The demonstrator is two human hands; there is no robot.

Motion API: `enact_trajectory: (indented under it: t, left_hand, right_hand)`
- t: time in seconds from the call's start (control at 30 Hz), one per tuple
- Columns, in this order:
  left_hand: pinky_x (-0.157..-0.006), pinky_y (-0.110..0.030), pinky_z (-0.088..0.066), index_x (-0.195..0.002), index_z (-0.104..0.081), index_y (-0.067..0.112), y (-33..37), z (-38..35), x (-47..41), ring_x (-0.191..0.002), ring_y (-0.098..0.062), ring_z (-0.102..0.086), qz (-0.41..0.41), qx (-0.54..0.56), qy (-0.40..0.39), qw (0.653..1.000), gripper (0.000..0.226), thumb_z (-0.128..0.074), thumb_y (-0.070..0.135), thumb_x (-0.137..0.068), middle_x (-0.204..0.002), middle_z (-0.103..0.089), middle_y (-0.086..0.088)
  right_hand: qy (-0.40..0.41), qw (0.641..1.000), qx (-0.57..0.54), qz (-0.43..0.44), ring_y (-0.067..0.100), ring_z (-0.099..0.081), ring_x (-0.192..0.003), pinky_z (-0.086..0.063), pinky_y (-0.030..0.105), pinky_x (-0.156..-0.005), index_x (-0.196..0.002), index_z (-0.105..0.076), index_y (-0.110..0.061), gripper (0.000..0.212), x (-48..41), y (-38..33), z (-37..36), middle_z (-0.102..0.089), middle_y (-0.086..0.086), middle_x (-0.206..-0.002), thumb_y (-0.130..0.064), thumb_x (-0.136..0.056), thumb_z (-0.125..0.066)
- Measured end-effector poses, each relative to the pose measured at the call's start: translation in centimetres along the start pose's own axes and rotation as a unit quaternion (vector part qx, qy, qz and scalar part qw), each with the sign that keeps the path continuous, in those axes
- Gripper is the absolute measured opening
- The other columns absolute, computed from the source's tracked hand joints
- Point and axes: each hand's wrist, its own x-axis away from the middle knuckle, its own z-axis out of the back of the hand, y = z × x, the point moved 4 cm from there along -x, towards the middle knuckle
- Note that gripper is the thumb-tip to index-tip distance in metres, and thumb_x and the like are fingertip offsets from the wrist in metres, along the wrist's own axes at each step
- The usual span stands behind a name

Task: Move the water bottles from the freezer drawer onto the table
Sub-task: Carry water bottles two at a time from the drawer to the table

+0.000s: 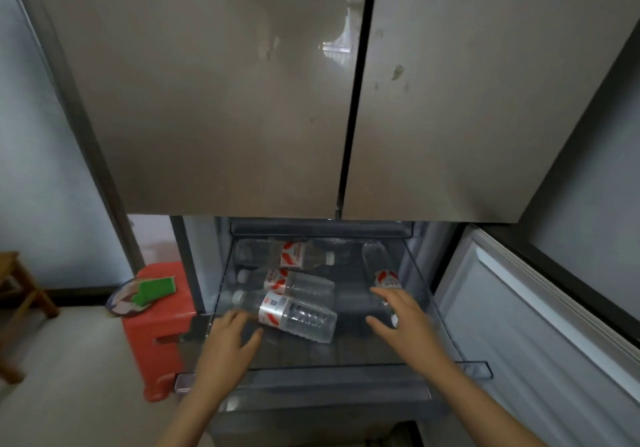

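Note:
The clear freezer drawer [346,365] is pulled out below the fridge doors. Several clear water bottles with red-and-white labels lie in it. One bottle [294,255] lies at the back, another [301,285] in the middle, a third [298,316] nearest the front. A fourth bottle [381,270] lies lengthwise on the right. My left hand [227,342] hovers with spread fingers at the neck end of the front bottle, holding nothing. My right hand [405,322] reaches with spread fingers over the near end of the right bottle, hiding that end.
A red plastic stool [162,339] stands left of the fridge with a plate and a green sponge [156,289] on it. A wooden stool [20,294] is at the far left. The open freezer door [540,325] stands at the right. The closed upper fridge doors [242,100] hang above the drawer.

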Motion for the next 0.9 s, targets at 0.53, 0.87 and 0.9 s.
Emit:
enact_trajectory:
  t: [0.53, 0.87, 0.9]
  left_hand:
    - [-0.075, -0.027, -0.04, -0.099, -0.064, 0.018, -1.7, -0.9, -0.5, -0.093, -0.014, -0.055, 0.045, 0.022, -0.023, 0.998, 0.016, -0.062, 0.024, -0.085, -0.095, -0.057, 0.005]
    - [-0.07, -0.027, -0.039, -0.096, -0.064, 0.019, -2.2, -1.4, -0.7, -0.08, -0.013, -0.056, 0.109, -0.001, -0.025, 0.994, 0.015, -0.063, 0.028, -0.084, -0.091, -0.06, 0.005]
    - [-0.071, -0.028, -0.041, -0.094, -0.064, 0.019, -2.2, -1.4, -0.8, -0.08, -0.015, -0.058, 0.123, 0.0, -0.033, 0.992, 0.014, -0.062, 0.028, -0.084, -0.092, -0.062, 0.003]
  right_hand:
    - [-0.272, 0.908, 0.221, -0.229, 0.027, -0.047, -0.122, -0.041, 0.027, -0.095, -0.139, -0.032, -0.011, 0.065, -6.8, 9.7, -4.8, -0.044, 0.015, -0.138, -0.029, -0.084, -0.061]
    - [-0.349, 0.874, 0.212, -0.262, 0.024, -0.048, -0.12, -0.042, 0.026, -0.098, -0.135, -0.039, -0.011, 0.058, -6.3, 12.4, -6.3, -0.047, 0.009, -0.134, -0.018, -0.083, -0.062]
    - [-0.348, 0.873, 0.222, -0.26, 0.024, -0.049, -0.119, -0.042, 0.026, -0.098, -0.134, -0.041, -0.011, 0.055, -6.3, 12.5, -6.3, -0.048, 0.009, -0.134, -0.019, -0.083, -0.061]
